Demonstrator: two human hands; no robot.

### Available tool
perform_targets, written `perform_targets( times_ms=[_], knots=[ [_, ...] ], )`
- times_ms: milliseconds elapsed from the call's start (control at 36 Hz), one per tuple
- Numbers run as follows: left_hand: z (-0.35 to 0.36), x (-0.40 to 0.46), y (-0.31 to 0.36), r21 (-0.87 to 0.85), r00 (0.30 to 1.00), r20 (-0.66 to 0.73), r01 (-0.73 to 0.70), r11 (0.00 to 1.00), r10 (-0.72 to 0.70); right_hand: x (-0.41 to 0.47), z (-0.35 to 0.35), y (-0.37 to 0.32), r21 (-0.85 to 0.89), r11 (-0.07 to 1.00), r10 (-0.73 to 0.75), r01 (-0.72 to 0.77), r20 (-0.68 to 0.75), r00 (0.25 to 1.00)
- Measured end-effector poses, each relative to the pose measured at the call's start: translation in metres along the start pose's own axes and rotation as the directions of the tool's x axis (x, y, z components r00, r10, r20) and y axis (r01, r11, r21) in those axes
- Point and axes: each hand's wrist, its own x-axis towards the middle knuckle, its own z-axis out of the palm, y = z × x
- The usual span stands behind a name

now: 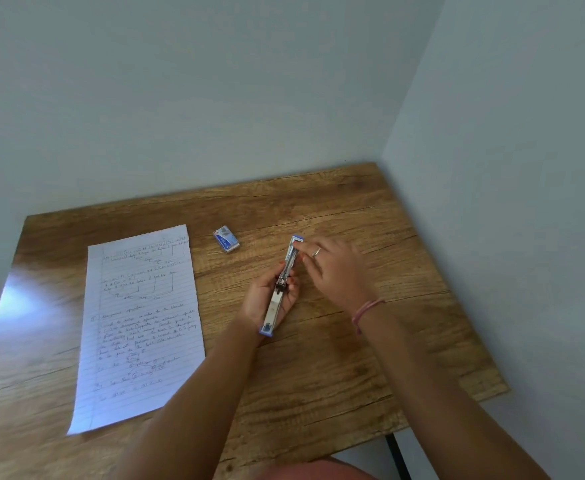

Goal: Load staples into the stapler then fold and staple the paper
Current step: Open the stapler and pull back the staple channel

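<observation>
A blue and silver stapler [280,289] lies swung fully open above the middle of the wooden table [336,358]. My left hand [267,299] cups it from underneath, gripping it at the hinge. My right hand [336,268] reaches over the far half, its fingertips on the metal staple channel near the blue tip. Whether it pinches staples cannot be seen. A small blue staple box [227,240] sits shut on the table beyond the stapler. A lined, handwritten sheet of paper [142,323] lies flat on the left.
The table stands in a corner, with a wall behind it and another along its right edge. A bright glare falls on the table's left side. A dark table leg [398,455] shows at the bottom right.
</observation>
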Motion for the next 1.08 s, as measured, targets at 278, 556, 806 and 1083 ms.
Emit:
perform_targets(
  times_ms=[278, 556, 806, 1083],
  knots=[
    [-0.001, 0.002, 0.000, -0.034, 1.000, -0.017, -0.008, 0.999, 0.007, 0.001, 0.000, 0.002, -0.221, 0.969, -0.134, 0.109, -0.104, 0.985],
    [0.001, 0.003, -0.001, -0.018, 1.000, -0.018, -0.009, 1.000, 0.009, 0.006, -0.001, 0.016, -0.317, 0.911, -0.308, 0.264, -0.096, 0.947],
    [-0.001, 0.004, 0.000, -0.007, 0.999, -0.005, -0.039, 0.999, 0.039, -0.002, 0.015, 0.017, -0.366, 0.870, -0.405, 0.330, -0.151, 0.902],
    [-0.001, 0.005, 0.000, 0.033, 0.999, 0.000, -0.052, 0.998, 0.052, -0.008, 0.023, 0.023, -0.273, 0.896, -0.389, 0.350, -0.104, 0.915]
  ],
)
